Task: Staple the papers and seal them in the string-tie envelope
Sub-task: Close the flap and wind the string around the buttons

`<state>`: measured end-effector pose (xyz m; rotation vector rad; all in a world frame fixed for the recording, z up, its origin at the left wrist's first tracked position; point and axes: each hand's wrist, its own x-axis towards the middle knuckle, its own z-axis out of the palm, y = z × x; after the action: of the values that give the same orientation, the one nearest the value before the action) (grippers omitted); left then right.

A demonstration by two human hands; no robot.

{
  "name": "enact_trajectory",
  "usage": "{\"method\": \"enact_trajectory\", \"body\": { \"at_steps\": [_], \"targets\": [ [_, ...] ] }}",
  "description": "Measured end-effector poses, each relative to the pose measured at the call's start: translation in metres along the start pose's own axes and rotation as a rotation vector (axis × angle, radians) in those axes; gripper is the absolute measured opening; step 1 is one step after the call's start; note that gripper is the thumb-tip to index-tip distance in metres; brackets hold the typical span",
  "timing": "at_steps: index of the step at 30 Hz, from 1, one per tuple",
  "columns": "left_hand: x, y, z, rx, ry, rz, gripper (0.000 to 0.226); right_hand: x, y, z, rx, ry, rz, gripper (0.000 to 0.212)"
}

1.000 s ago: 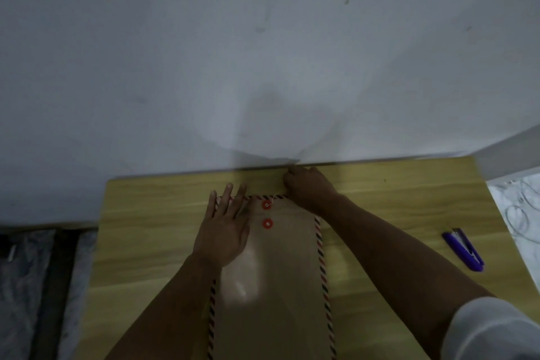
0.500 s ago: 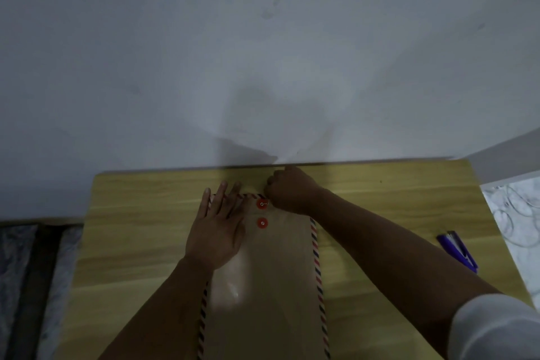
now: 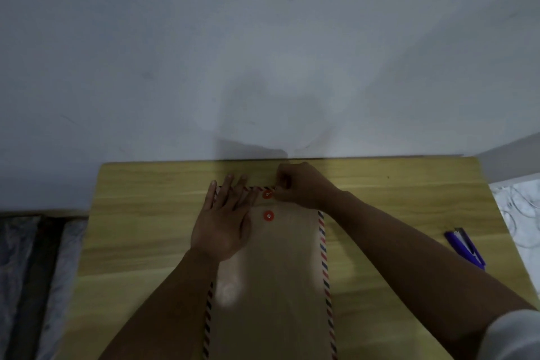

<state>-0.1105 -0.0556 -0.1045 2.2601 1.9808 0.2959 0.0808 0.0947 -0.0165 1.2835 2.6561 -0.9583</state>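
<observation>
Pinching the string (image 3: 274,192), your right hand (image 3: 302,185) has moved in beside the top red button (image 3: 267,195) to wind it, while your left hand (image 3: 223,223) lies flat on the envelope (image 3: 280,286).

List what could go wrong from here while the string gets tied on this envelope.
The right hand pinches the thin string at the upper red button; it may slip off before reaching the lower button. The left hand presses only one side of the envelope, so it may skew. Dim light hides the string.
</observation>
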Motion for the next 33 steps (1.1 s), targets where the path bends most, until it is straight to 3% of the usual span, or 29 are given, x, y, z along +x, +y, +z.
{"method": "enact_trajectory", "body": {
  "at_steps": [4, 7, 11, 15, 21, 26, 33],
  "targets": [
    [0.0, 0.0, -0.001, 0.002, -0.018, 0.003, 0.061, -0.008, 0.002, 0.002, 0.186, 0.022, 0.078, 0.014],
    [0.0, 0.0, -0.001, 0.008, -0.037, 0.001, 0.061, -0.017, 0.004, 0.0, 0.154, 0.011, 0.064, 0.006],
    [0.001, 0.001, -0.004, 0.019, -0.054, -0.007, 0.061, -0.042, 0.006, -0.012, -0.185, -0.148, 0.012, 0.022],
    [0.002, 0.002, -0.006, 0.033, -0.084, -0.023, 0.061, -0.074, 0.007, -0.016, -0.492, -0.161, -0.135, 0.034],
    [0.002, 0.003, -0.005, 0.04, -0.087, -0.039, 0.06, -0.12, 0.009, 0.006, -0.712, -0.13, -0.46, 0.025],
    [0.002, 0.003, -0.002, 0.031, -0.06, -0.035, 0.058, -0.143, 0.012, 0.049, -0.695, -0.047, -0.59, 0.019],
    [0.002, 0.005, -0.002, 0.048, -0.03, -0.059, 0.059, -0.141, 0.002, 0.065, -0.605, -0.118, -0.547, 0.021]
  ]
}}
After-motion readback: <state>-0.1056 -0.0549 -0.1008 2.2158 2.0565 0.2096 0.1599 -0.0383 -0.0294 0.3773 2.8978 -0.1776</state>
